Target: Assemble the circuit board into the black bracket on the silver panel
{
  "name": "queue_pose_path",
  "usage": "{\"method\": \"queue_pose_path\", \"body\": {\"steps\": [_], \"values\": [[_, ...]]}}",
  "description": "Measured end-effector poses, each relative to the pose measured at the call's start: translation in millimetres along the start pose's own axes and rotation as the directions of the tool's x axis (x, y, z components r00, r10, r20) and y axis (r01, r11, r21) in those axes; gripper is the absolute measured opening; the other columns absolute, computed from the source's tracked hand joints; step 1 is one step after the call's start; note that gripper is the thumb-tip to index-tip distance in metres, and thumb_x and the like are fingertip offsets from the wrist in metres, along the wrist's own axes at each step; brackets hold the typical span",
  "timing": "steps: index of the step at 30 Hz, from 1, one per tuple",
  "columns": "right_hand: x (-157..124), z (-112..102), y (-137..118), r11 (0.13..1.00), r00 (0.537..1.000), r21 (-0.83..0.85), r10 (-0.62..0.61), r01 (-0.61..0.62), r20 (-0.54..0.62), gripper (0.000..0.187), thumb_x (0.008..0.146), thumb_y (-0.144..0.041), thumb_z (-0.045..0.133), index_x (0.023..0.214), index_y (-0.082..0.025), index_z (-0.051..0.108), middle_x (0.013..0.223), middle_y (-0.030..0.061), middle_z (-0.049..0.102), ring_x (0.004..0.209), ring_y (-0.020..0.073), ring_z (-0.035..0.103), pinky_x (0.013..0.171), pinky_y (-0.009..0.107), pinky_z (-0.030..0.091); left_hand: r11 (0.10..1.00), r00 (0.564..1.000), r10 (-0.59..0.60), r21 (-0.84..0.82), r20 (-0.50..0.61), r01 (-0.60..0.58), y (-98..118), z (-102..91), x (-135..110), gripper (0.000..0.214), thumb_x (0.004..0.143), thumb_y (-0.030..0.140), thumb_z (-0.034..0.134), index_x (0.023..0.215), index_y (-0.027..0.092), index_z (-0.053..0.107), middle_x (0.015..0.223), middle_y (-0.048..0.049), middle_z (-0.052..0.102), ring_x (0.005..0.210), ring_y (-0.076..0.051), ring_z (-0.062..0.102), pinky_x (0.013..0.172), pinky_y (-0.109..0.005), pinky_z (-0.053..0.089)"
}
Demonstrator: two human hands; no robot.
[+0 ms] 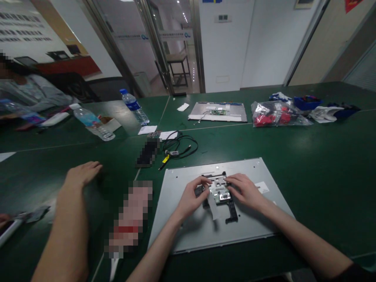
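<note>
A large flat silver panel (188, 231) lies on the green table in front of me. On its middle sits a green circuit board (217, 192) with a black plastic bracket (232, 213) around it. My left hand (194, 196) is curled at the board's left edge, thumb and fingers closed on it. A pale, thin strip (212, 207) hangs down beside my left thumb; whether it is tape or a flat cable I cannot tell. Bent fingers of my right hand (243, 191) grip the board's right edge. A white label (262, 187) shows on the panel beyond that hand.
Another person's arm (72, 207) reaches in at the left. Nearby lie a blurred pink item (132, 213), a dark phone-like item (148, 152) and a coiled black cable (180, 147). Farther back are bottles (134, 107), a smaller panel (217, 112) and a plastic bag with red items (277, 114).
</note>
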State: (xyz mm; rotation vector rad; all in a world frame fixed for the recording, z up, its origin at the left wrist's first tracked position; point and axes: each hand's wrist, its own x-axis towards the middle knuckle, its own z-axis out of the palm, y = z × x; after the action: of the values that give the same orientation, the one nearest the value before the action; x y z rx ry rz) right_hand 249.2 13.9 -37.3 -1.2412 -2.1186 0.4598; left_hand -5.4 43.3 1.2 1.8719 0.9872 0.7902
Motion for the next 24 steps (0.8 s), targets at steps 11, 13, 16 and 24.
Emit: {"method": "queue_pose_path", "body": {"steps": [11,13,16,24], "values": [[-1,-4,-29,0.971,0.973,0.150,-0.202,0.184,0.113,0.017,0.092,-0.026,0.062,0.108,-0.023,0.067,0.120,0.0086,0.064,0.114,0.0250,0.057,0.098,0.045,0.044,0.996,0.997,-0.045,-0.072,0.064,0.049,0,5.8,1,0.026,0.083,0.035,0.065,0.099,0.015,0.062,0.074,0.0001,0.060,0.070,-0.015,0.056,0.072,-0.027,0.044],[-2,-4,-32,0.968,0.975,0.186,-0.192,0.169,0.113,0.021,0.089,-0.031,0.067,0.108,-0.023,0.067,0.123,0.0088,0.063,0.117,0.0262,0.055,0.101,0.046,0.043,0.995,0.997,-0.033,-0.088,0.073,0.040,0,5.9,1,0.027,0.083,0.036,0.065,0.100,0.015,0.062,0.076,-0.0007,0.061,0.071,-0.015,0.056,0.071,-0.027,0.044],[-4,-2,-36,0.968,0.982,0.212,-0.158,0.135,0.098,0.025,0.083,-0.036,0.073,0.104,-0.023,0.069,0.128,0.0089,0.060,0.122,0.0279,0.051,0.104,0.048,0.040,0.993,0.997,-0.019,-0.115,0.079,0.028,0,7.0,-1,0.030,0.083,0.038,0.066,0.100,0.015,0.062,0.077,-0.0017,0.061,0.071,-0.015,0.056,0.070,-0.027,0.044],[-9,10,-45,0.980,0.986,0.197,-0.052,0.020,0.161,0.003,0.079,-0.019,0.071,0.079,-0.023,0.070,0.132,0.0036,0.058,0.135,0.0299,0.038,0.111,0.052,0.032,0.992,0.997,-0.054,-0.109,0.055,0.059,-2,10.2,-1,0.031,0.082,0.038,0.068,0.101,0.015,0.062,0.082,-0.0028,0.063,0.072,-0.015,0.057,0.069,-0.027,0.045]]}}
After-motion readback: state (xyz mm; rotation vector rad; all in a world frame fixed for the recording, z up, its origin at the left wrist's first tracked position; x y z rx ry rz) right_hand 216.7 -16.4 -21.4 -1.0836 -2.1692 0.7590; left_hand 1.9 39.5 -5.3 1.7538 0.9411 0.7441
